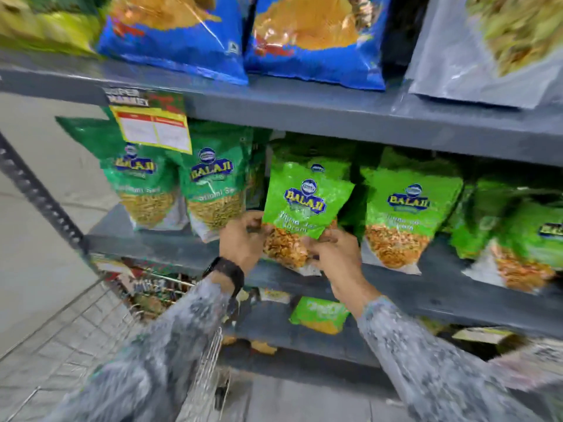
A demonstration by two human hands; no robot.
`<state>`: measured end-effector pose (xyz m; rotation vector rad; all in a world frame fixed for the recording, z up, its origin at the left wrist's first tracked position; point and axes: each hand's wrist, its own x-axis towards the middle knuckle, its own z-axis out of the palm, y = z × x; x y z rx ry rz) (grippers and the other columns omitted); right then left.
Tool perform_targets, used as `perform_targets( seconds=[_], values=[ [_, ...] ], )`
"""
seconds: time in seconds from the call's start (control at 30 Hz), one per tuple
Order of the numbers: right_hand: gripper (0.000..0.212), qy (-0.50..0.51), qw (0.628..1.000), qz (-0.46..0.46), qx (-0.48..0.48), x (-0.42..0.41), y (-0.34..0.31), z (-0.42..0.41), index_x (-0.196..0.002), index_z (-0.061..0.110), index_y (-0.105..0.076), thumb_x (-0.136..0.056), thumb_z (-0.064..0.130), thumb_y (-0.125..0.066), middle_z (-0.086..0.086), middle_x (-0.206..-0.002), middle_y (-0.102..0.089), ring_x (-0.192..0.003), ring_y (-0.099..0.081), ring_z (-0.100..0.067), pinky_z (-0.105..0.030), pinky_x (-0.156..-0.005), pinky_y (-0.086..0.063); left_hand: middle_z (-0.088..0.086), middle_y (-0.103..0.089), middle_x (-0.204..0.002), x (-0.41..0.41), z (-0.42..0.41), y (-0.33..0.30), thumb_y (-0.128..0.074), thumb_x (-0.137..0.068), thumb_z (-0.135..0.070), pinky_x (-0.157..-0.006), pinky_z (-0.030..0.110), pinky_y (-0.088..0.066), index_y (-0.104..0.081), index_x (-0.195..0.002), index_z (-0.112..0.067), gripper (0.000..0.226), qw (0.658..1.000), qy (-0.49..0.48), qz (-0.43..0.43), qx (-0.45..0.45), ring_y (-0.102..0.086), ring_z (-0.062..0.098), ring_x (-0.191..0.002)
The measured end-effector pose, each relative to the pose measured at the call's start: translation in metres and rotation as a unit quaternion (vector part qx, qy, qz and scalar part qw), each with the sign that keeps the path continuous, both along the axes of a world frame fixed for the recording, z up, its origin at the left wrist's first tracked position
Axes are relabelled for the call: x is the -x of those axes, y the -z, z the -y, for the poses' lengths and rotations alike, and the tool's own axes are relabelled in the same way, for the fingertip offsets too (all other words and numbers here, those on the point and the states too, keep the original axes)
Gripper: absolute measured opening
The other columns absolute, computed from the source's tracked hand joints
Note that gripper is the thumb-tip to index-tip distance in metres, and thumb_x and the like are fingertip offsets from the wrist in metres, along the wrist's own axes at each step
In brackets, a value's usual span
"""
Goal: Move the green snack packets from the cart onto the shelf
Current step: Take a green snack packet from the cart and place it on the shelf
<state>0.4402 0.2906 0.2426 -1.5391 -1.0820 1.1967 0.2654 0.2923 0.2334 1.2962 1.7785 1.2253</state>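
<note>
A light green snack packet [304, 205] stands upright at the front of the grey middle shelf [441, 287]. My left hand [243, 242] grips its lower left corner and my right hand [335, 251] grips its lower right corner. Behind it sits another packet of the same kind, mostly hidden. More light green packets [405, 208] stand to the right along the shelf. The wire cart [100, 324] is at the lower left, partly hidden by my left sleeve; its contents are not visible.
Darker green packets [213, 190] stand to the left on the same shelf, under a yellow price tag [155, 129]. Blue packets [316, 35] fill the upper shelf. A small green packet [320, 315] lies on the lower shelf. A slotted upright post [39, 193] borders the left side.
</note>
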Motion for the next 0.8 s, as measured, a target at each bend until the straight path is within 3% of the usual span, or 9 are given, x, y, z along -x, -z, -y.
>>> perform_targets(
  seconds=[0.03, 0.13, 0.27, 0.4, 0.5, 0.57, 0.67, 0.73, 0.8],
  values=[
    [0.024, 0.005, 1.000, 0.009, 0.010, 0.000, 0.009, -0.004, -0.078, 0.001, -0.069, -0.069, 0.014, -0.086, -0.031, -0.092, -0.074, -0.087, -0.073, -0.043, -0.067, -0.083, -0.056, 0.023, -0.078, -0.099, 0.000, -0.009, 0.008, -0.075, -0.087, -0.008, -0.082, 0.036, -0.059, -0.079, -0.107, -0.008, 0.021, 1.000, 0.001, 0.002, 0.017, -0.075, 0.036, -0.093],
    [0.027, 0.016, 0.999, 0.004, 0.030, -0.001, 0.025, -0.011, -0.067, 0.017, -0.063, -0.071, 0.005, -0.086, -0.007, -0.071, -0.067, -0.080, -0.072, -0.037, -0.063, -0.086, -0.058, 0.029, -0.076, -0.105, 0.005, -0.017, 0.025, -0.074, -0.089, -0.008, -0.073, 0.024, -0.045, -0.077, -0.110, -0.005, 0.022, 0.999, 0.023, -0.015, 0.032, -0.061, 0.016, -0.078],
    [0.025, 0.057, 0.998, -0.023, 0.006, -0.003, 0.027, -0.007, -0.090, 0.020, -0.070, -0.074, 0.004, -0.082, 0.000, -0.080, -0.077, -0.091, -0.077, -0.029, -0.051, -0.089, -0.062, 0.015, -0.079, -0.106, 0.009, -0.012, 0.023, -0.073, -0.091, -0.014, -0.088, 0.041, -0.060, -0.075, -0.119, -0.010, 0.029, 0.999, 0.042, -0.016, 0.017, -0.072, 0.024, -0.090],
    [0.024, 0.092, 0.976, 0.120, -0.156, 0.011, 0.010, 0.014, -0.088, 0.031, -0.063, -0.081, 0.011, -0.074, 0.015, -0.078, -0.075, -0.077, -0.071, -0.001, -0.031, -0.072, -0.054, 0.002, -0.080, -0.105, 0.024, 0.010, 0.009, -0.071, -0.093, -0.024, -0.095, 0.038, -0.059, -0.070, -0.130, -0.018, 0.038, 0.999, 0.040, -0.033, -0.002, -0.076, 0.020, -0.103],
    [0.023, 0.001, 0.915, 0.241, -0.324, 0.050, -0.005, 0.027, -0.101, 0.024, -0.066, -0.083, 0.011, -0.073, 0.006, -0.097, -0.073, -0.091, -0.069, -0.013, -0.029, -0.082, -0.055, -0.005, -0.078, -0.116, 0.059, 0.043, 0.001, -0.069, -0.093, -0.034, -0.095, 0.035, -0.060, -0.067, -0.133, -0.029, 0.040, 0.997, 0.004, -0.067, -0.044, -0.074, 0.010, -0.106],
    [0.035, -0.112, 0.857, 0.308, -0.397, 0.088, -0.007, 0.036, -0.119, 0.017, -0.064, -0.085, 0.013, -0.071, 0.000, -0.117, -0.068, -0.110, -0.062, -0.017, -0.026, -0.097, -0.047, -0.007, -0.072, -0.132, 0.092, 0.074, 0.001, -0.066, -0.094, -0.038, -0.097, 0.034, -0.058, -0.058, -0.142, -0.033, 0.048, 0.986, -0.035, -0.145, -0.070, -0.069, 0.009, -0.115],
    [0.069, -0.322, 0.762, 0.397, -0.398, 0.161, 0.012, 0.058, -0.151, 0.021, -0.040, -0.088, 0.027, -0.066, -0.005, -0.155, -0.045, -0.145, -0.040, -0.023, -0.031, -0.118, -0.035, -0.002, -0.058, -0.149, 0.159, 0.131, 0.022, -0.062, -0.095, -0.037, -0.101, 0.037, -0.052, -0.040, -0.154, -0.031, 0.064, 0.950, -0.122, -0.286, -0.038, -0.057, 0.019, -0.130],
    [0.081, -0.430, 0.706, 0.429, -0.363, 0.214, 0.037, 0.079, -0.159, 0.024, -0.025, -0.088, 0.032, -0.063, -0.008, -0.167, -0.028, -0.157, -0.024, -0.030, -0.042, -0.124, -0.027, 0.002, -0.048, -0.157, 0.202, 0.176, 0.048, -0.062, -0.093, -0.033, -0.109, 0.040, -0.047, -0.033, -0.159, -0.025, 0.072, 0.934, -0.173, -0.309, 0.040, -0.049, 0.025, -0.139],
    [0.085, -0.514, 0.660, 0.453, -0.308, 0.257, 0.069, 0.097, -0.160, 0.026, -0.020, -0.087, 0.033, -0.064, -0.008, -0.169, -0.023, -0.157, -0.021, -0.031, -0.047, -0.125, -0.026, 0.006, -0.047, -0.157, 0.235, 0.217, 0.081, -0.063, -0.093, -0.030, -0.111, 0.041, -0.045, -0.034, -0.159, -0.020, 0.073, 0.923, -0.203, -0.296, 0.136, -0.049, 0.031, -0.140]
  ],
)
